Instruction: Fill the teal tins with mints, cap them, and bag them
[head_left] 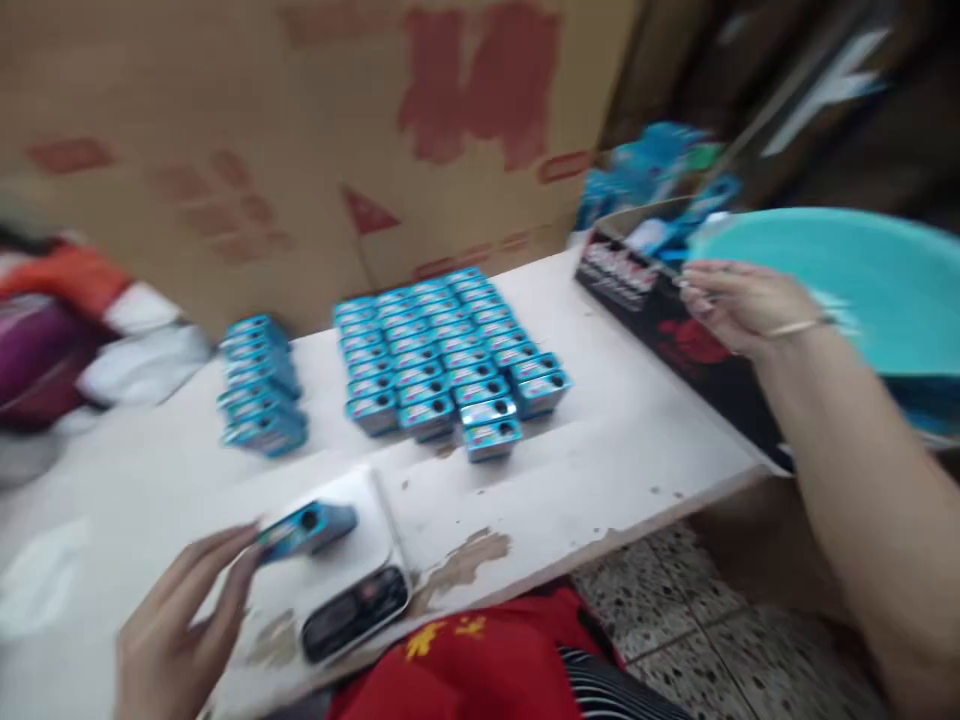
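Note:
At the lower left, my left hand has its fingers closed on the near-left end of a small blue box. That box lies on the white plate of a digital scale, whose dark display panel faces me. My right hand is over on the right, beside the rim of a turquoise basin and above a black carton with red print. Its fingers are pinched together; what they hold, if anything, is blurred.
Several rows of blue boxes stand packed at the middle of the white table, with a shorter row to their left. A large cardboard carton rises behind. Cloths and bags lie left; blue packaging is heaped at back right.

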